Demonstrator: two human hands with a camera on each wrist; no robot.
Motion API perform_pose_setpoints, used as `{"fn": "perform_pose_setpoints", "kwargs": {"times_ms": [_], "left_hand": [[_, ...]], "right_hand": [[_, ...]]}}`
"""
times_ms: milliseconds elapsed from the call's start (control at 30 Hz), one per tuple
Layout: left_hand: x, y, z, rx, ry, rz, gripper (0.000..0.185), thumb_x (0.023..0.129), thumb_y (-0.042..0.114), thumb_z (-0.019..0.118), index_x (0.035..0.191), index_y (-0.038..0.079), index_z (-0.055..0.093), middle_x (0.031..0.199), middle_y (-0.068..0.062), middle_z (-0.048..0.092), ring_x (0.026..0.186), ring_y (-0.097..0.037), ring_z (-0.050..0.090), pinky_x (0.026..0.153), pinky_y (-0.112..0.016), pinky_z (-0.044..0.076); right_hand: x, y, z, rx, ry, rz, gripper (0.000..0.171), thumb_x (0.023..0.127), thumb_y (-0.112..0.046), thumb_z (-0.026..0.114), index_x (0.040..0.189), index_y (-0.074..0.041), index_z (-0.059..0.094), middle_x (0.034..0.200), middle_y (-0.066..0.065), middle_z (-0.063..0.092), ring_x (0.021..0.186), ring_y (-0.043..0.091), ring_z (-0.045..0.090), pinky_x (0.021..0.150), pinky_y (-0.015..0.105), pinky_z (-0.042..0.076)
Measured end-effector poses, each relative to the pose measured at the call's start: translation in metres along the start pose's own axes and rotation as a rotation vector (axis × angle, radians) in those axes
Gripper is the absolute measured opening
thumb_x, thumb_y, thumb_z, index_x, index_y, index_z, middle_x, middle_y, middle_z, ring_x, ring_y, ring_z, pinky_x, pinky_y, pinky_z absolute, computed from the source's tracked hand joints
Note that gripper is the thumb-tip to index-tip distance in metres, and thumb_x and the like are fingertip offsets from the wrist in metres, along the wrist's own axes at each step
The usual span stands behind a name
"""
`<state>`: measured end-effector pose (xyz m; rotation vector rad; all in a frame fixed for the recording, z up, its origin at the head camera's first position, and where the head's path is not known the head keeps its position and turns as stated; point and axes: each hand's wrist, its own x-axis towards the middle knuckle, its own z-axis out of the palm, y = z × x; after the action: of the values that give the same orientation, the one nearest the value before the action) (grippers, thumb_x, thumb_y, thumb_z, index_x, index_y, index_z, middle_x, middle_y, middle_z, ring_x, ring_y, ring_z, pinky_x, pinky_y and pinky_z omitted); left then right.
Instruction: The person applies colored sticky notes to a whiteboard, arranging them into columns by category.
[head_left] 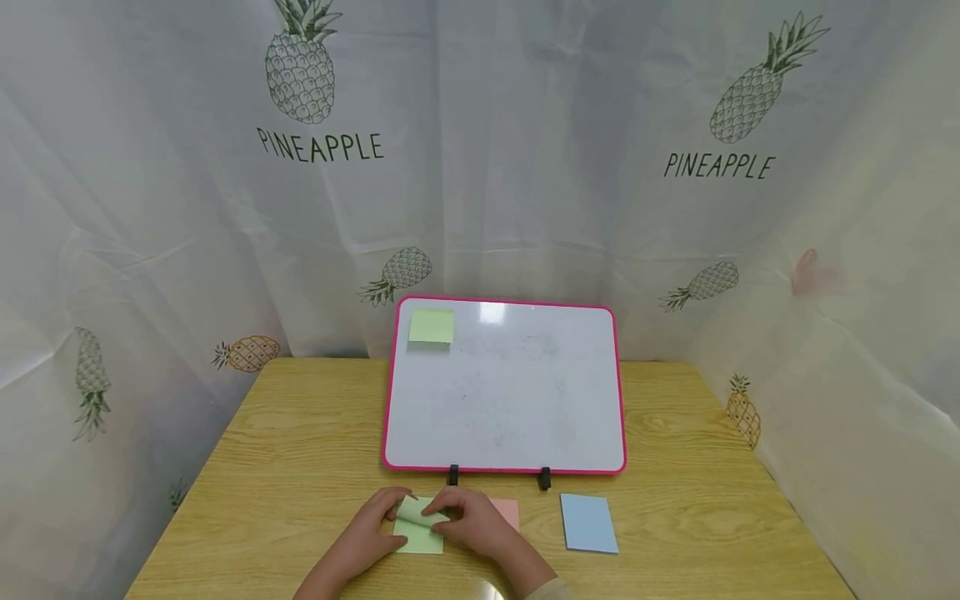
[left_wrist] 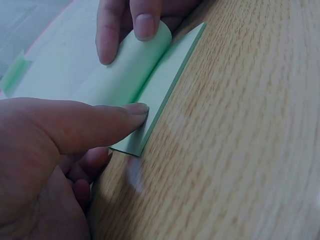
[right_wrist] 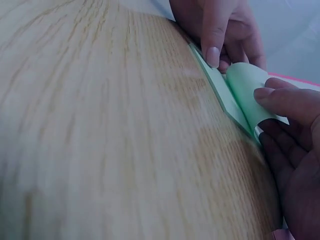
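Observation:
A pad of green sticky notes (head_left: 420, 543) lies on the table, its top sheet (left_wrist: 131, 65) curled up and back from the near edge. My left hand (head_left: 367, 533) holds the pad at its left side, the thumb (right_wrist: 213, 56) pressed on the near corner and the other fingers round the far left side. With thumb and fingers, my right hand (head_left: 471, 521) pinches the raised sheet at its right side. Partly behind the right hand lies a pink sticky-note pad (head_left: 507, 510).
A whiteboard (head_left: 510, 392) with a pink frame stands behind the hands on black feet (head_left: 545, 478). One green note (head_left: 431, 326) sticks to its upper left. To the right, a blue pad (head_left: 589, 523) lies on the wooden table (head_left: 697, 500). Pineapple-print curtains (head_left: 525, 167) surround the table.

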<state>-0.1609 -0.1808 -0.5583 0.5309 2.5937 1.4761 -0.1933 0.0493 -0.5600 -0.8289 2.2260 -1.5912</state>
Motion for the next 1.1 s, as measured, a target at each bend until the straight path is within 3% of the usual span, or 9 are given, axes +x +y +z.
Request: {"fn": "perform_pose_setpoints", "kwargs": {"times_ms": [267, 500, 833, 1100], "left_hand": [[0.0, 0.003, 0.0, -0.004, -0.01, -0.021, 0.055, 0.077, 0.004, 0.08, 0.125, 0.006, 0.055, 0.1, -0.001, 0.047, 0.093, -0.018, 0.042, 0.077, -0.027, 0.04], [-0.001, 0.004, 0.002, 0.021, 0.034, -0.046, 0.055, 0.075, 0.003, 0.08, 0.122, -0.003, 0.054, 0.094, -0.001, 0.046, 0.09, -0.018, 0.043, 0.075, -0.028, 0.039], [0.0, 0.004, 0.004, 0.013, 0.061, -0.065, 0.057, 0.071, 0.003, 0.083, 0.121, -0.001, 0.056, 0.093, -0.001, 0.048, 0.088, -0.018, 0.043, 0.074, -0.029, 0.04], [0.001, 0.005, 0.006, 0.027, 0.078, -0.1, 0.063, 0.068, 0.001, 0.085, 0.123, -0.001, 0.055, 0.088, -0.002, 0.046, 0.085, -0.019, 0.043, 0.071, -0.029, 0.039]], "right_hand": [[0.003, -0.004, 0.0, -0.025, 0.056, 0.099, 0.016, 0.086, -0.008, 0.073, 0.099, -0.017, 0.077, 0.104, -0.01, 0.068, 0.099, 0.007, 0.061, 0.081, 0.025, 0.05], [0.004, -0.002, 0.006, -0.041, 0.195, 0.11, 0.012, 0.085, -0.008, 0.074, 0.094, -0.015, 0.078, 0.096, -0.008, 0.07, 0.088, 0.004, 0.059, 0.075, 0.023, 0.049], [0.006, -0.004, 0.013, 0.042, 0.329, 0.171, 0.012, 0.083, -0.002, 0.074, 0.091, -0.01, 0.078, 0.09, -0.002, 0.071, 0.078, 0.007, 0.057, 0.066, 0.022, 0.05], [0.008, -0.006, 0.014, 0.058, 0.4, 0.163, 0.014, 0.082, 0.001, 0.072, 0.091, -0.008, 0.077, 0.081, -0.001, 0.068, 0.069, 0.005, 0.053, 0.06, 0.02, 0.048]]}}
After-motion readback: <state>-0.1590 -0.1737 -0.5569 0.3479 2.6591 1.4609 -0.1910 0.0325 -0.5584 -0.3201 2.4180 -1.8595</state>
